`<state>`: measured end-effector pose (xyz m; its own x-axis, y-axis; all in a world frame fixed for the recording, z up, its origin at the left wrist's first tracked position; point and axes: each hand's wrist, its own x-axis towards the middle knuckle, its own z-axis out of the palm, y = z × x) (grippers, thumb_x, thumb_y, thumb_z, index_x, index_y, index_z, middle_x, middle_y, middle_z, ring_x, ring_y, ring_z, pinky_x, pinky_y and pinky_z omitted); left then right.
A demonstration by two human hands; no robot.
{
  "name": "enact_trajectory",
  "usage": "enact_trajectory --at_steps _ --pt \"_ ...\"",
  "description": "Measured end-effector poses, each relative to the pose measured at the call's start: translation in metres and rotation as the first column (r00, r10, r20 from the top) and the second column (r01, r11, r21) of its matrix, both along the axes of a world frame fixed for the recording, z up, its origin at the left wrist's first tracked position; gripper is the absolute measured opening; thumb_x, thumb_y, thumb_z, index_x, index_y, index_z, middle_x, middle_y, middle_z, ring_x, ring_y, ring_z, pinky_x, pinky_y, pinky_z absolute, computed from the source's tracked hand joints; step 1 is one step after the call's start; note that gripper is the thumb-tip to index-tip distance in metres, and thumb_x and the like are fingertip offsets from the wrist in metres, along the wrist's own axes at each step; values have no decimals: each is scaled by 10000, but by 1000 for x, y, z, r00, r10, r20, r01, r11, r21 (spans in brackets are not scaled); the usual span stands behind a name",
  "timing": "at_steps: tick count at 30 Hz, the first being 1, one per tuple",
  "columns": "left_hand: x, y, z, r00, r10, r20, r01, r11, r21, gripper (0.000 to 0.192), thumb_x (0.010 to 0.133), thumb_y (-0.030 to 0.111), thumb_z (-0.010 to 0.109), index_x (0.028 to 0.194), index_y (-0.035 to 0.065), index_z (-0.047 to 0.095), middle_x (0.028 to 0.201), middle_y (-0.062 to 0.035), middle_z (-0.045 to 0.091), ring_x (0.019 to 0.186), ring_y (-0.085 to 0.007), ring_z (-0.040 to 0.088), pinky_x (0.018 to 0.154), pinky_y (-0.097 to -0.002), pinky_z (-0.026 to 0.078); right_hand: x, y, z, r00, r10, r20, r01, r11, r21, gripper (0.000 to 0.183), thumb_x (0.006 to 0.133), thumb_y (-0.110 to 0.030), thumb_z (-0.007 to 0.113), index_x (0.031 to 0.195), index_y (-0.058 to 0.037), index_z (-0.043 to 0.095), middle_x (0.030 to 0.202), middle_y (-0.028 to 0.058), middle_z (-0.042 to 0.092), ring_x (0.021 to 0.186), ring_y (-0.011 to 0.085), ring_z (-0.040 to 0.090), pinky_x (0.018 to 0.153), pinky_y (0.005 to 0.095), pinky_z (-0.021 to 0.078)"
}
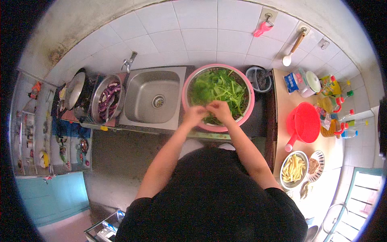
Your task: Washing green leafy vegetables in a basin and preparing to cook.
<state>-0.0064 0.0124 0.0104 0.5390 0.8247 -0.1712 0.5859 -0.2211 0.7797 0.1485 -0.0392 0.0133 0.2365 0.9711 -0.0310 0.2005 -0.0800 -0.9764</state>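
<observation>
Leafy green vegetables (223,87) with long stems fill a metal colander, which sits inside a pink basin (249,112). Over the near rim of this basin are both of my hands, their fingertips almost meeting. My left hand (195,116) is blurred, with its fingers bent towards the right one. On the other side my right hand (220,111) has curled fingers at the near edge of the greens. Whether a leaf or stem is pinched between the fingers is too blurred and small to tell.
Left of the basin are a steel sink (151,93), a faucet (128,63) and a metal bowl of purple slices (108,99). Behind it stands a dark strainer container (258,79). Rightward, a wooden counter bears a red dipper (304,124), bottles and a bowl of pale cut strips (294,169).
</observation>
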Motion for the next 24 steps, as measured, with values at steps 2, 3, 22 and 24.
enact_trajectory --at_steps 2,3,22,24 --pt "3 -2 2 1000 -11 14 11 1000 26 253 702 235 700 852 36 656 815 -81 648 771 -198 615 701 -320 469 4 0 -3 1000 3 -9 -3 1000 -21 120 731 -107 653 765 7 643 620 51 609 507 101 526 481 247 413" --pt "3 -2 2 999 -17 30 15 998 55 256 699 238 703 851 37 657 817 -85 648 773 -206 616 708 -325 471 4 1 -3 1000 -29 5 29 999 -14 113 730 -101 654 750 10 642 619 52 610 511 102 529 486 247 415" --pt "3 9 -12 999 23 29 -21 998 -62 202 732 222 657 844 56 632 838 -113 633 772 -238 613 678 -338 468 50 -4 -4 766 -475 434 482 870 103 525 671 -192 689 1145 -60 505 1092 207 507 988 365 474 860 412 383" --pt "1 7 -23 962 160 219 -178 982 63 196 749 191 668 827 46 562 656 -65 591 603 -147 579 571 -284 459 31 5 -16 785 -413 463 365 911 195 512 662 -192 685 1124 -45 519 1121 204 505 1033 360 468 869 412 386"
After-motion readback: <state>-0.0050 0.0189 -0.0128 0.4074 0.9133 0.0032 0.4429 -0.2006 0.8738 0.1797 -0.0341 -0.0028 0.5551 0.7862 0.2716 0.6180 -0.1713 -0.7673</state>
